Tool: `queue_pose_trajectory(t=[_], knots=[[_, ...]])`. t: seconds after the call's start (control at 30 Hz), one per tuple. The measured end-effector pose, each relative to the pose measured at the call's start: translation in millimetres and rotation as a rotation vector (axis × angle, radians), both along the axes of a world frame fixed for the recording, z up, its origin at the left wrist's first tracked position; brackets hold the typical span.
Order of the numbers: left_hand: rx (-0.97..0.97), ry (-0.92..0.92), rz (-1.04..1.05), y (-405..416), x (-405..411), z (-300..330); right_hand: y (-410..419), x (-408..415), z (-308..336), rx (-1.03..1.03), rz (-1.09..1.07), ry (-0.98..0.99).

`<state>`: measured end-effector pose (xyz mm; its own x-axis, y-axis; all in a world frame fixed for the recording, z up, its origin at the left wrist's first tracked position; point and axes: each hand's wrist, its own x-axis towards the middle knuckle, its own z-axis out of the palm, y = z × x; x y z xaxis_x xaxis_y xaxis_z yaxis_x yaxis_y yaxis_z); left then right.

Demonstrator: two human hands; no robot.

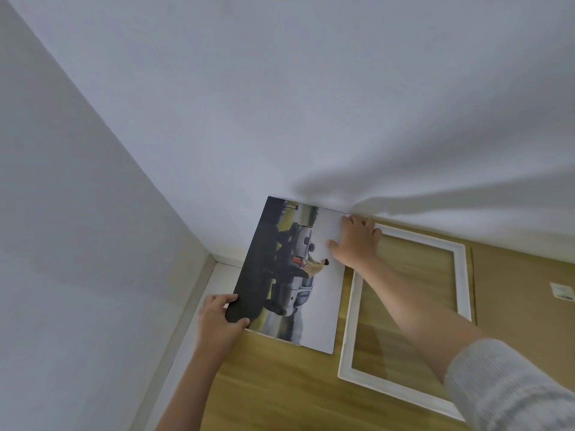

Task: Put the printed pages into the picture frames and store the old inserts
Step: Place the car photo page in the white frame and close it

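Two hands: both are on one print (289,275) propped over a wood floor (280,387) at the foot of a white wall (280,104).
Left hand (219,321): clamped on the print's dark near corner, thumb on the face, fingers curled round the edge.
Right hand (356,242): laid flat on the print's white far corner, fingers spread and not closed round anything; the fingertips reach to the wall.
Hands together or apart: well apart, at opposite corners of the print.
Print: a photo of a silver car with a figure in a light coat beside it, turned sideways to the viewer; its far edge meets the wall, and its near edge lies over the floor.
Frame (460,275): white, empty, flat on the floor just right of the print; wood shows through its opening, and the right forearm crosses above it.
Sleeve (510,387): grey knit, pushed up on the right arm, at the lower right.
Board (522,275): brown, lying on the floor beyond the frame's right side, with a small label (562,291) on it; the label's text is too small to read.
Corner: a second white wall (77,213) meets the first at left, with a white skirting (186,331) along the floor.
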<state>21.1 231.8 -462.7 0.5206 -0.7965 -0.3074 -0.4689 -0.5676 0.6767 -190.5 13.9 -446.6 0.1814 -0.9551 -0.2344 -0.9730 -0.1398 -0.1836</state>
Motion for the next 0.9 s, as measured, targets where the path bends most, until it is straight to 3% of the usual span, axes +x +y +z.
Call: queue_pose_trajectory(t=[0.13,0.3,0.53,0.9], knots=[[0.0,0.012,0.003,-2,3,0,2,0,-5,-0.028,-0.042,-0.111],[-0.009,-0.001,-0.011,-1,7,1,8,3,-5,-0.001,-0.25,-0.65],[-0.104,0.046,0.041,0,5,20,20,13,16,-0.154,-0.43,-0.947],[-0.209,0.118,-0.042,12,-21,52,49,-42,50,-0.346,-0.526,-1.013]])
